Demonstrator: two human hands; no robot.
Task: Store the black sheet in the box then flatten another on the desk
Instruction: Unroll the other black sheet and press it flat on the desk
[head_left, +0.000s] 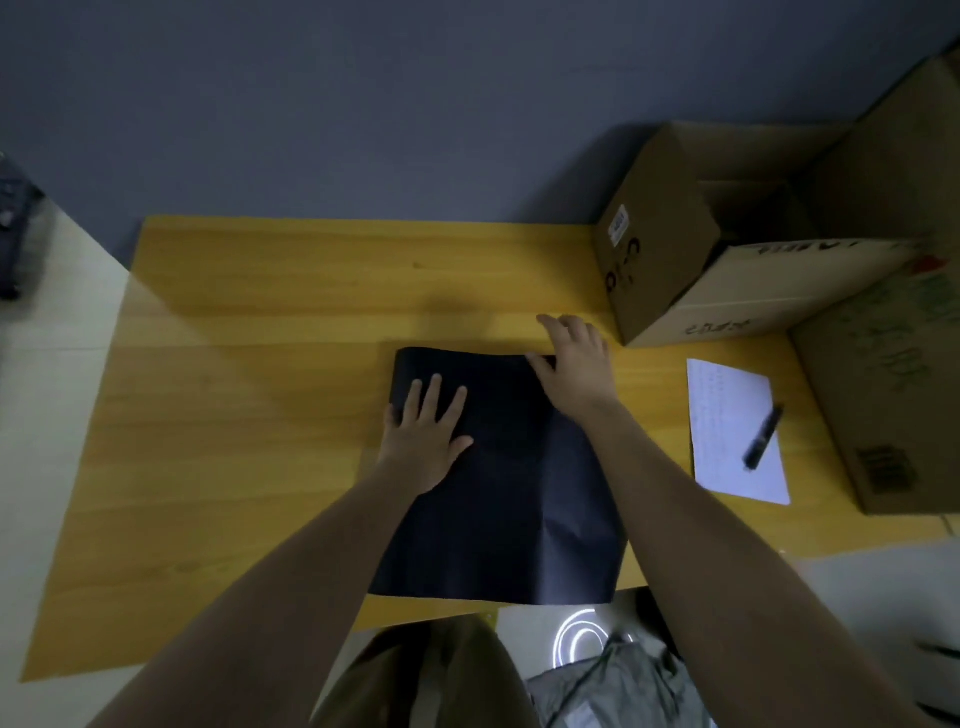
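Note:
A black sheet (509, 499) lies flat on the yellow wooden desk (249, 415), its near edge at the desk's front. My left hand (428, 421) presses palm-down on the sheet's far left part, fingers spread. My right hand (574, 358) rests at the sheet's far right corner, thumb on the sheet's edge and fingers reaching past it onto the desk. An open cardboard box (691, 260) stands at the desk's back right, a short way beyond my right hand.
A white paper (727, 415) with a black pen (762, 437) on it lies right of the sheet. A second cardboard box (893, 395) stands at the far right. A grey bag (613, 686) lies on the floor below the desk's front edge.

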